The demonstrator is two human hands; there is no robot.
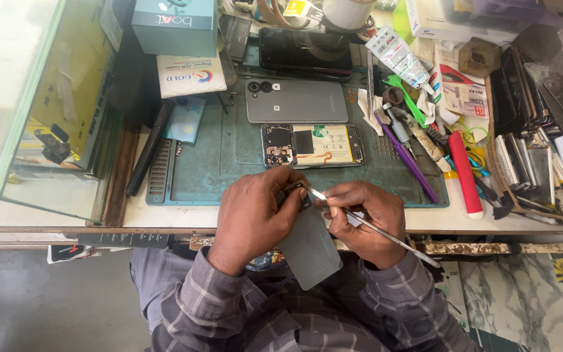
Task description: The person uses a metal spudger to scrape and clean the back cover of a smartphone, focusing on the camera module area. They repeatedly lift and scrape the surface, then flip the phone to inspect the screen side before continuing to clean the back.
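My left hand (254,215) grips the top end of a grey phone back cover (309,251) that slants down toward my lap. My right hand (361,218) holds metal tweezers (386,236), whose tip touches the cover's upper edge near my left fingers. On the green work mat (216,163) just beyond my hands lies an opened phone (312,145) with its battery and circuit board exposed. Behind it rests another grey phone back (296,101) with camera rings.
A black phone (305,52) lies at the back. Right of the mat are a purple tool (406,156), a red cylinder (465,173), a tube (395,55) and stacked phone parts (529,156). A teal box (174,25) and glass case (53,104) stand left.
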